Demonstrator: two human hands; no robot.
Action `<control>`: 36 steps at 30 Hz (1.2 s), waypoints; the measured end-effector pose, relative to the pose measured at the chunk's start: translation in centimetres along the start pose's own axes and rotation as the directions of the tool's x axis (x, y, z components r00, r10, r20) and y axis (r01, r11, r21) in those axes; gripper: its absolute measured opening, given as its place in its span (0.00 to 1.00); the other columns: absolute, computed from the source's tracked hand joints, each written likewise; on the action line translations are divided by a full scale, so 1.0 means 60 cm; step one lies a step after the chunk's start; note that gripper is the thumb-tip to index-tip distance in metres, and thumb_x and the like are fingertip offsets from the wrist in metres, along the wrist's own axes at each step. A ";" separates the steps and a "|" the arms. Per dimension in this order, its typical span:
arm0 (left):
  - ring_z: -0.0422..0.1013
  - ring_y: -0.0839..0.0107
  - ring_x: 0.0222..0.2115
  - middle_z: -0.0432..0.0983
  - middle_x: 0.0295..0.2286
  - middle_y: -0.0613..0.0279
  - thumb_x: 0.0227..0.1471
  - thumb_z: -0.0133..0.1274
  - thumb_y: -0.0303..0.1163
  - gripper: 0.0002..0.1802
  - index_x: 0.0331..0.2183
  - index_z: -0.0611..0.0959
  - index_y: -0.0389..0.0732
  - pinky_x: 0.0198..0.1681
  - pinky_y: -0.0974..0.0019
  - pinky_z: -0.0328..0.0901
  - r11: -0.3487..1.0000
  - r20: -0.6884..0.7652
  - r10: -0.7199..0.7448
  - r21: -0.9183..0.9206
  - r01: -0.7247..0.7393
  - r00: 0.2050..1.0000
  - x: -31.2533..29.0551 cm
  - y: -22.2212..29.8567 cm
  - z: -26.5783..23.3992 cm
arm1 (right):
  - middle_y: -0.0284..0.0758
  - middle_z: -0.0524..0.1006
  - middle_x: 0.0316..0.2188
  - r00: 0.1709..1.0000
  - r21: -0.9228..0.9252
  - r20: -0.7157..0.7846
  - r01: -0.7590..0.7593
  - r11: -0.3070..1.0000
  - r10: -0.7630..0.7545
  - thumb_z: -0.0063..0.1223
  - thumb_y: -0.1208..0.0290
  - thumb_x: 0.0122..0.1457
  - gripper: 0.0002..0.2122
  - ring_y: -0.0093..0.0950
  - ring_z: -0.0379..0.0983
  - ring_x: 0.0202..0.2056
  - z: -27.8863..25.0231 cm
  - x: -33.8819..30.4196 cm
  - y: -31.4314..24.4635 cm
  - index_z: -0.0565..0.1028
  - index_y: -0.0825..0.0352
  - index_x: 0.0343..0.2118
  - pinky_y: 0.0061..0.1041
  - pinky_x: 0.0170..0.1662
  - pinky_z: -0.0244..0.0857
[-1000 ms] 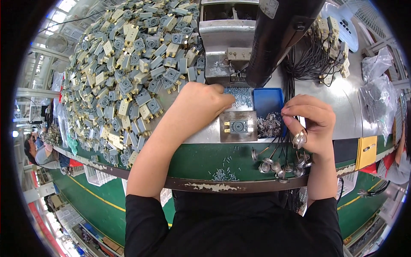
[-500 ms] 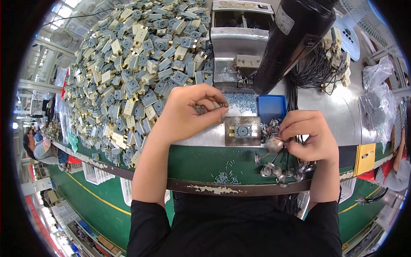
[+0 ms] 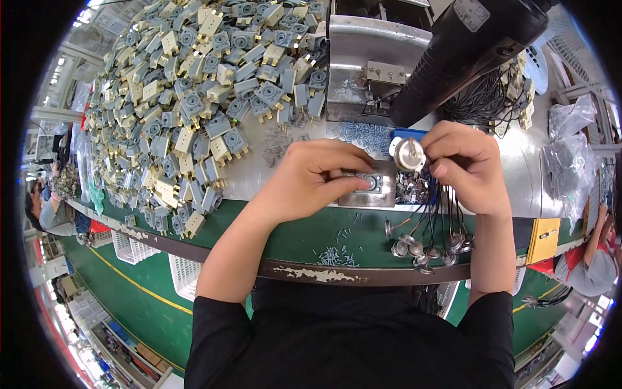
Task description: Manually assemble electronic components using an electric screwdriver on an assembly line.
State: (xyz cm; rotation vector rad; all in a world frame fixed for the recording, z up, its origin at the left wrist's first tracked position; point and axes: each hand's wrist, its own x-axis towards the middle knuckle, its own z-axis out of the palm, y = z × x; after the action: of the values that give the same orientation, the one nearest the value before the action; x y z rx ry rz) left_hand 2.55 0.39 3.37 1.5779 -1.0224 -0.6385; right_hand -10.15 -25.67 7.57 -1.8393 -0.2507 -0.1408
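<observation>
My left hand (image 3: 317, 181) has its thumb and fingers brought together over a grey plastic housing (image 3: 374, 184), which sits on a square metal plate (image 3: 386, 196) at the bench front. Whatever small piece those fingertips pinch is hidden. To the right, my right hand (image 3: 470, 162) grips a round metal capsule (image 3: 409, 155), raised above a blue tray (image 3: 422, 135) and small metal parts. More round metal capsules (image 3: 447, 258) on black cables hang over the green bench edge below that hand.
A large heap of grey and cream housings (image 3: 194, 97) covers the left. Small screws (image 3: 359, 135) lie behind the plate, others (image 3: 337, 257) on the green edge. Small coiled pieces (image 3: 277, 144) lie by the heap. A black cylindrical tool (image 3: 466, 58) slants above; a yellow pad (image 3: 543, 241) is right.
My left hand has moved right and down, from holding a small coiled piece in the air to the housing. My right hand has lifted the metal capsule up and slightly left.
</observation>
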 end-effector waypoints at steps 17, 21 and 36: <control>0.69 0.80 0.19 0.85 0.35 0.59 0.45 0.74 0.26 0.13 0.36 0.91 0.36 0.24 0.74 0.63 0.992 0.009 0.061 0.113 -0.061 0.998 0.005 -0.013 0.014 | 0.40 0.82 0.42 0.973 0.259 -0.043 -0.207 0.943 0.226 0.62 0.77 0.64 0.08 0.19 0.74 0.36 0.009 -0.016 0.010 0.82 0.78 0.41 0.18 0.37 0.66; 0.68 0.81 0.19 0.85 0.34 0.61 0.45 0.74 0.26 0.12 0.34 0.90 0.35 0.24 0.74 0.63 0.989 0.019 0.071 0.125 -0.073 0.997 0.007 -0.007 0.012 | 0.39 0.81 0.41 0.979 0.191 -0.039 -0.189 0.963 0.200 0.62 0.79 0.63 0.08 0.16 0.71 0.34 0.018 -0.009 0.002 0.83 0.78 0.42 0.17 0.35 0.65; 0.74 0.72 0.30 0.80 0.41 0.59 0.44 0.75 0.31 0.22 0.42 0.88 0.37 0.32 0.70 0.69 0.974 -0.156 0.120 0.208 -0.086 0.980 -0.013 -0.014 0.054 | 0.40 0.83 0.34 0.971 -0.154 0.038 -0.229 0.961 0.237 0.64 0.83 0.57 0.05 0.31 0.79 0.35 0.054 0.001 0.007 0.84 0.75 0.36 0.28 0.39 0.72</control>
State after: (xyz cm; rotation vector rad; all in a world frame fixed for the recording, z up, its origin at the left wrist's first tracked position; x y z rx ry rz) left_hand -0.28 -0.50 1.65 1.7088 -1.0595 -0.3318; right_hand -10.09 -22.63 6.29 -2.0080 -0.0616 0.0577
